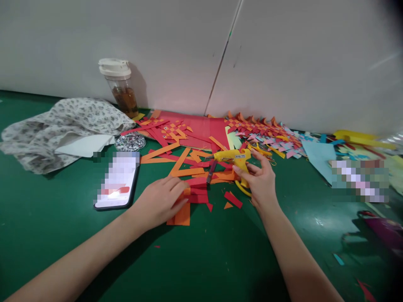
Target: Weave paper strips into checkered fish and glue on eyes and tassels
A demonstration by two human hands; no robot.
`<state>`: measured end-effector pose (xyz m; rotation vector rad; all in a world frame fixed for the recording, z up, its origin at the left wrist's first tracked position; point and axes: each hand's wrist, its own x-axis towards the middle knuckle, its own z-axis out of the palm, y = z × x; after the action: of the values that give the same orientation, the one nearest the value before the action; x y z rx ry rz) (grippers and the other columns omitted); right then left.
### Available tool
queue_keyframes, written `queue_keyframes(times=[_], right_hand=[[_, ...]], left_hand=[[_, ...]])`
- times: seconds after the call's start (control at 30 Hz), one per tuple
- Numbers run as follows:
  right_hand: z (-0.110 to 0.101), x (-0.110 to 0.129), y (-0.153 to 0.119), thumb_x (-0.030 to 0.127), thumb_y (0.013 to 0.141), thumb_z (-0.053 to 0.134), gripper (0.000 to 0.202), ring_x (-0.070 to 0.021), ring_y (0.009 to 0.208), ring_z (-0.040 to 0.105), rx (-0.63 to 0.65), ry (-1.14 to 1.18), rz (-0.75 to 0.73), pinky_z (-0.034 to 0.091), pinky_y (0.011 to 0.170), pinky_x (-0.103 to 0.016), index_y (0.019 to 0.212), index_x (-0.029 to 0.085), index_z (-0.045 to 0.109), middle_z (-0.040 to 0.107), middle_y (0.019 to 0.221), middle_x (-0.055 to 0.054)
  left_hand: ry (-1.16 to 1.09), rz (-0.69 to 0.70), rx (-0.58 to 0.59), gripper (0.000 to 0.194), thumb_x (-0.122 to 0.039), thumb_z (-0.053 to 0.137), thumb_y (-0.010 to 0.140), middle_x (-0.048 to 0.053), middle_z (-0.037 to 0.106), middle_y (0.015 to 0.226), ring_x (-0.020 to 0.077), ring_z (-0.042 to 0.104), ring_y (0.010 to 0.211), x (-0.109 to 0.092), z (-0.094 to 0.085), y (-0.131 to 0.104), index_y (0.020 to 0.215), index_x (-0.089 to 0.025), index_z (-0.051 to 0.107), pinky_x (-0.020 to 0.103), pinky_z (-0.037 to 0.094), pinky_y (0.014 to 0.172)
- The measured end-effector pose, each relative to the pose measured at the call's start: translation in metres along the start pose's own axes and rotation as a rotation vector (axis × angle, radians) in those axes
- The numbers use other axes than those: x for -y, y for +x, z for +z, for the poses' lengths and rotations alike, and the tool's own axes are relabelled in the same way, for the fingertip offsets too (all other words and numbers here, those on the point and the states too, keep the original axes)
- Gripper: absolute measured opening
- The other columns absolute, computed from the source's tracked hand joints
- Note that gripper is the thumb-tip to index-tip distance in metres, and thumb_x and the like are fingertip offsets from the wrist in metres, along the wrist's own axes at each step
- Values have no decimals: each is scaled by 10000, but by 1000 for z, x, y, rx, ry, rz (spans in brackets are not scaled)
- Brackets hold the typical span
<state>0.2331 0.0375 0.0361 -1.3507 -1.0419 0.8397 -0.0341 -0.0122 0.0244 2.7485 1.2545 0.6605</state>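
My left hand (165, 197) rests over a woven piece of red and orange paper strips (198, 195), its fingers curled on the weave and partly hiding it. My right hand (260, 178) is closed around the handle of a yellow glue gun (241, 158), whose nozzle points left above loose paper strips. Orange strips (190, 172) lie folded in V shapes just beyond my left hand. Small red and orange scraps (233, 199) sit between my hands.
At the left are a phone (116, 180), a patterned cloth (78, 119) and a lidded cup (123, 90) by the wall. Red paper (201, 128) and woven paper fish (258, 126) lie at the back. A blue sheet (321, 157) is at right.
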Motion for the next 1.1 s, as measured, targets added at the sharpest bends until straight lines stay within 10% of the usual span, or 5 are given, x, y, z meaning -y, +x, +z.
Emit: queue_keyframes(times=[0.13,0.4,1.1], right_hand=[[1,1,-1,376,512,859,897,-247,813,702,28,-9,-10,589,711,-414,1308,250,465,708,845,-36],[0,2,-1,387,516,855,888,-256,836,704,23,-8,-7,593,706,-410,1299,243,464,712,877,-53],[-2,-3,0,323,577,844,863,-246,842,707,75,-74,-63,592,776,-442,1334,253,435,719,867,-40]], left_hand=[[136,85,-122,203,-249,469,937,95,679,1021,233,637,926,-8,3,-7,1075,-139,568,377,544,762],[151,31,99,484,-404,339,981,106,494,1403,241,449,1289,-8,7,-4,1352,-110,437,403,425,1027],[164,27,183,432,-347,314,986,112,563,1299,253,526,1159,-11,8,-3,1324,-132,476,394,464,931]])
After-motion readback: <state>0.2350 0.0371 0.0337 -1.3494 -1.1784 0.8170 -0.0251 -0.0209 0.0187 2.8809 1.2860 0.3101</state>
